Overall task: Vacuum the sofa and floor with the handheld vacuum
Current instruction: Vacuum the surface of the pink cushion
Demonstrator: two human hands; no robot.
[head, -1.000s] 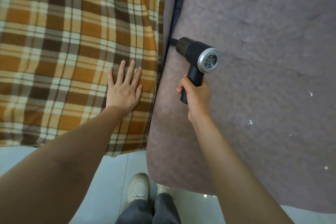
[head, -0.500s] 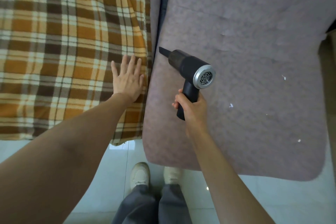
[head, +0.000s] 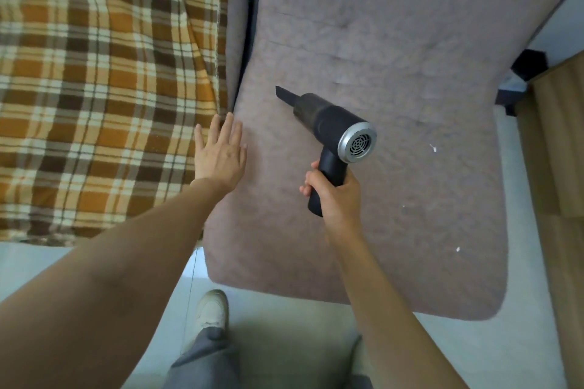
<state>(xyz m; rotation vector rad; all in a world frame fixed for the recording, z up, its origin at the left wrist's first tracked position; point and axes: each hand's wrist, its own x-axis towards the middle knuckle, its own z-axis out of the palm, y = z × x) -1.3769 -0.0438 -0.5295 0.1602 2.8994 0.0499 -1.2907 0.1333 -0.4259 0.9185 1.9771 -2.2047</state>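
Over the sofa [head: 395,41] cushion, our right hand [head: 336,196] grips the vacuum [head: 328,133]; our left hand [head: 221,151] lies spread flat. White crumbs [head: 433,148] remain, and we judge the floor [head: 284,325] still undone.

The blanket [head: 104,88] lies left of the cushion [head: 395,57], with a gap [head: 251,25] between them. The left hand [head: 221,153] rests on the cushion's left edge, just beside the blanket. The vacuum [head: 331,133], held by the right hand [head: 335,196], sits right of the left hand (nozzle toward the gap). Scraps [head: 433,148] lie on the cushion, right of the vacuum. The floor [head: 284,319] and a shoe [head: 212,309] lie before the cushion.
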